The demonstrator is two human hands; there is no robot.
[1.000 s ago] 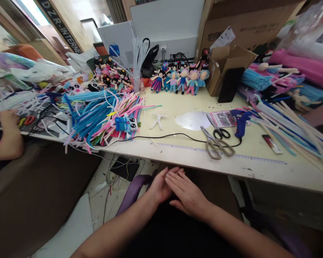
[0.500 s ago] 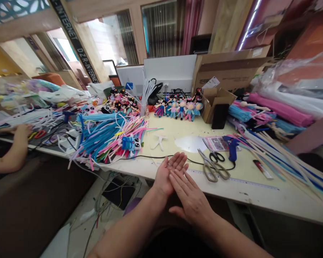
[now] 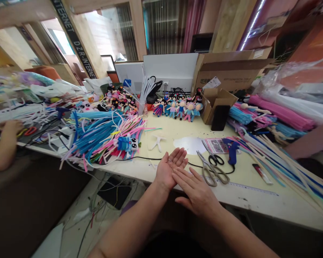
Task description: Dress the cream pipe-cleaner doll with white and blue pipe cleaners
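My left hand (image 3: 169, 169) is held palm up over the front edge of the yellow table (image 3: 258, 200), fingers stretched out and empty. My right hand (image 3: 195, 191) lies flat, palm down, fingertips resting across the left palm's heel. Both hands are open. Just right of them lie grey-handled scissors (image 3: 212, 172) and smaller black-handled scissors (image 3: 214, 157). A black cord (image 3: 140, 159) runs along the table behind my hands to a blue glue gun (image 3: 232, 149). A white pipe-cleaner figure (image 3: 157, 142) lies farther back.
A heap of blue, pink and white pipe cleaners (image 3: 102, 134) fills the left. Small dolls (image 3: 179, 107) line the back beside a cardboard box (image 3: 218, 104). Long pipe-cleaner bundles (image 3: 282, 157) cover the right. Another person's hand (image 3: 9, 129) rests at far left.
Both hands rose from my lap to table-edge height and the view tilted up. The left palm turned upward, and the right hand stayed across it.
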